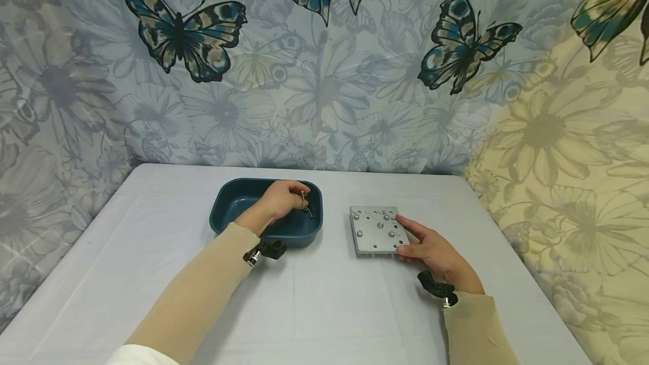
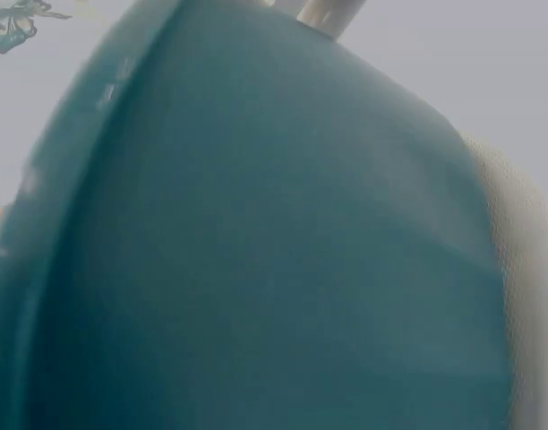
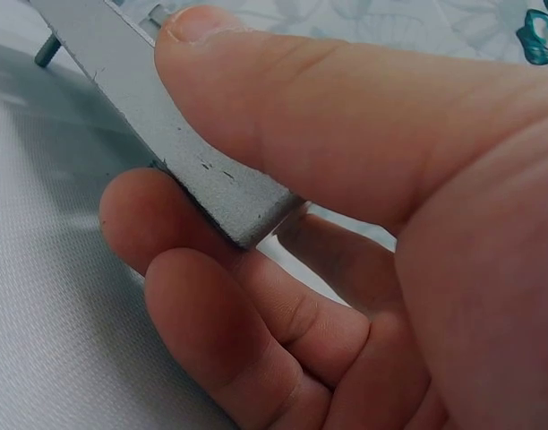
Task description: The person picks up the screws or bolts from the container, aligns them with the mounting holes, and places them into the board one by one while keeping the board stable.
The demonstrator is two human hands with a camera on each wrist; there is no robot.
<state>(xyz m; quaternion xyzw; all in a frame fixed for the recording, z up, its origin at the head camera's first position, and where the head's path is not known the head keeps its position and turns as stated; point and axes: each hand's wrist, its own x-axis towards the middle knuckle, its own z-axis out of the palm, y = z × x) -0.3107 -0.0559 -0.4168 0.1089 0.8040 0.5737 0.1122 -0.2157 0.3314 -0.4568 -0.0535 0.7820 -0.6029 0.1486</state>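
In the head view, my left hand (image 1: 280,198) reaches into the dark teal plastic tray (image 1: 230,219), pinching a small metal screw (image 1: 303,196) at its right end. Another bit of metal hardware (image 1: 309,212) shows just below those fingertips. A square silver metal plate (image 1: 369,241) with holes and several screw heads is held at its right edge by my right hand (image 1: 433,249). In the right wrist view, the thumb lies on the plate's side (image 3: 216,175) and curled fingers are underneath. A screw shank (image 3: 47,50) sticks out below the plate.
A white cloth (image 1: 324,308) covers the table, with the tray left of the plate. Behind rises a butterfly-printed curtain (image 1: 324,100). Dark wrist mounts (image 1: 436,286) sit on both forearms. The tray's wall (image 2: 274,233) fills most of the left wrist view, hiding the left fingers there.
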